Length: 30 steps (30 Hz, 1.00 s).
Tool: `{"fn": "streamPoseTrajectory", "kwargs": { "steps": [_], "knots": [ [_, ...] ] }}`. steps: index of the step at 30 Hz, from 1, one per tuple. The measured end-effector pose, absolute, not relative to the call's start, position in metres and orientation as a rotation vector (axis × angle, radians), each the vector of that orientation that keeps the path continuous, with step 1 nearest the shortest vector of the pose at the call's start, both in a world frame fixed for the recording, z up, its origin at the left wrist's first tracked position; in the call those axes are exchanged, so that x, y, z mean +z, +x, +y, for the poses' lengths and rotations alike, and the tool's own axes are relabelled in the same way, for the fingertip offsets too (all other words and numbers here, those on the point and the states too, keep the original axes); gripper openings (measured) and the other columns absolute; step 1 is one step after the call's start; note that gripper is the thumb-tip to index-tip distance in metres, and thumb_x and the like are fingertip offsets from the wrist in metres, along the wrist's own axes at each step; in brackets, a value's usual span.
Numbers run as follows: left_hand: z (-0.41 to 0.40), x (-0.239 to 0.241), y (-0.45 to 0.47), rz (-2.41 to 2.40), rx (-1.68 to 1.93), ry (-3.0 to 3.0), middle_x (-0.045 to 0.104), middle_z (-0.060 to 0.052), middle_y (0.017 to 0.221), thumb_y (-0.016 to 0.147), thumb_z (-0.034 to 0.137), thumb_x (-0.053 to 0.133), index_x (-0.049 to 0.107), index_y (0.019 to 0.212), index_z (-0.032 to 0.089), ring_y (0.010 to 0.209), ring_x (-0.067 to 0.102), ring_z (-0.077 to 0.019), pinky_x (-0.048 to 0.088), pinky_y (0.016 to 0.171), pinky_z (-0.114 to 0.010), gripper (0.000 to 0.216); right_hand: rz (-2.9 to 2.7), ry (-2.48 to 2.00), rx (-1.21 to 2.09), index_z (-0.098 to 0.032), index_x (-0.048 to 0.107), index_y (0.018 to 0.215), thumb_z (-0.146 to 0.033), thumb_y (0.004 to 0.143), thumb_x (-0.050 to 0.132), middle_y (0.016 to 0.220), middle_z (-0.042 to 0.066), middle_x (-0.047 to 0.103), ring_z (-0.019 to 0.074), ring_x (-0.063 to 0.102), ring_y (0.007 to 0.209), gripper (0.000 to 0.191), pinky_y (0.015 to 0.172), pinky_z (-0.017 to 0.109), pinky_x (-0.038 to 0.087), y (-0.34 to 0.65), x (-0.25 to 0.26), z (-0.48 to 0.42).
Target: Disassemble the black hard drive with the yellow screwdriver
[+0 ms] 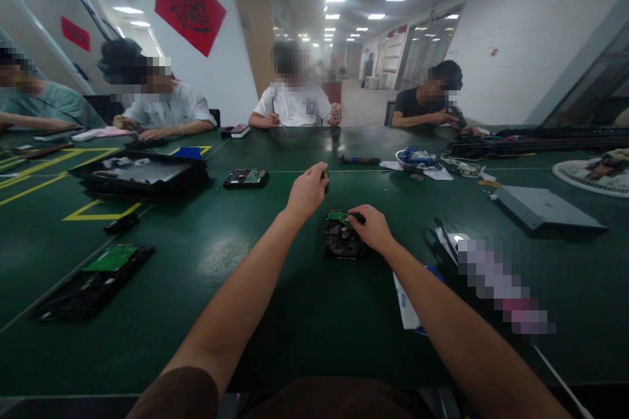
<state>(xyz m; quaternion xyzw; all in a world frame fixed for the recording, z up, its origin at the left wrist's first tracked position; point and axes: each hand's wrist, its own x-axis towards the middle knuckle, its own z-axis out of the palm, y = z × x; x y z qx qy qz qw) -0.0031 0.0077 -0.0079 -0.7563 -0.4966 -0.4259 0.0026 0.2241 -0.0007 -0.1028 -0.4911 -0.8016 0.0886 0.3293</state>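
Note:
A hard drive (344,242) with a green circuit board at its far end lies on the dark green table in front of me. My right hand (374,229) has its thumb and fingers closed on the far right corner of this drive; a small dark shape shows between the fingertips. Just beyond the drive and to its left, my left hand (308,190) is raised above the table. Its fingers are wrapped round a small black-and-yellow tool (325,175), mostly hidden by the hand.
Other hard drives (246,178) lie to the left, near a black tray (142,173). A grey metal box (550,208), a phone-like item (496,281) and a blue-and-white packet (407,301) are on the right. Cables (417,158) lie farther back. Several people sit across the table.

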Motion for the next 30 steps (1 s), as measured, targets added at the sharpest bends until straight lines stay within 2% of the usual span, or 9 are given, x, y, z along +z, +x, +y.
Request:
{"fn": "streamPoseTrajectory", "kwargs": {
  "steps": [3,8,14,19,23,26,30],
  "knots": [
    [0.006,-0.011,-0.001,-1.685,-1.433,-2.346,0.072,-0.016,0.114,0.089,0.027,0.073,0.05,0.124,0.02,0.105,0.072,-0.0306,0.055,0.091,-0.044,0.043,-2.093,-1.29,0.235,-0.024,0.074,0.105,-0.027,0.092,0.067,0.114,0.007,0.073,0.024,0.066,0.108,0.015,0.098,0.041,0.051,0.224,-0.102,-0.001],
    [0.006,-0.014,0.003,-1.641,-1.664,-2.361,0.073,-0.011,0.106,0.082,0.03,0.081,0.048,0.113,0.022,0.097,0.074,-0.0255,0.057,0.086,-0.039,0.046,-2.096,-1.285,0.223,-0.023,0.073,0.106,-0.028,0.093,0.065,0.114,0.007,0.073,0.0236,0.066,0.108,0.016,0.098,0.041,0.051,0.224,-0.102,-0.002],
    [0.003,-0.008,0.005,-1.468,-1.68,-2.519,0.073,-0.006,0.102,0.087,0.024,0.074,0.053,0.109,0.022,0.092,0.072,-0.0189,0.056,0.086,-0.035,0.031,-2.079,-1.275,0.243,-0.023,0.074,0.105,-0.024,0.092,0.066,0.112,0.008,0.074,0.0237,0.066,0.107,0.015,0.1,0.042,0.05,0.223,-0.101,-0.003],
    [0.0,0.0,0.002,-1.379,-1.502,-2.512,0.068,-0.008,0.115,0.09,0.017,0.066,0.064,0.112,0.023,0.103,0.068,-0.0211,0.055,0.093,-0.037,0.024,-2.083,-1.273,0.228,-0.023,0.074,0.105,-0.025,0.093,0.066,0.112,0.007,0.074,0.0238,0.066,0.107,0.015,0.099,0.041,0.051,0.223,-0.1,-0.004],
    [-0.001,0.003,0.001,-1.487,-1.305,-2.466,0.069,-0.009,0.118,0.095,0.016,0.056,0.063,0.119,0.026,0.107,0.068,-0.024,0.053,0.095,-0.039,0.026,-2.088,-1.284,0.211,-0.023,0.074,0.106,-0.026,0.093,0.066,0.112,0.007,0.073,0.024,0.067,0.107,0.015,0.097,0.041,0.051,0.224,-0.101,-0.004],
    [-0.002,0.002,0.002,-1.6,-1.225,-2.418,0.073,-0.011,0.112,0.095,0.028,0.063,0.058,0.12,0.024,0.103,0.07,-0.0279,0.053,0.09,-0.04,0.026,-2.092,-1.279,0.202,-0.022,0.073,0.106,-0.026,0.093,0.065,0.113,0.008,0.073,0.0241,0.066,0.107,0.016,0.097,0.041,0.051,0.224,-0.101,-0.004],
    [-0.005,-0.001,0.005,-1.745,-1.319,-2.309,0.074,-0.012,0.102,0.082,0.045,0.079,0.052,0.115,0.023,0.096,0.072,-0.0315,0.055,0.082,-0.041,0.049,-2.102,-1.283,0.203,-0.023,0.074,0.106,-0.024,0.092,0.065,0.112,0.007,0.074,0.0238,0.066,0.106,0.016,0.098,0.042,0.051,0.223,-0.1,-0.004]
  ]
}}
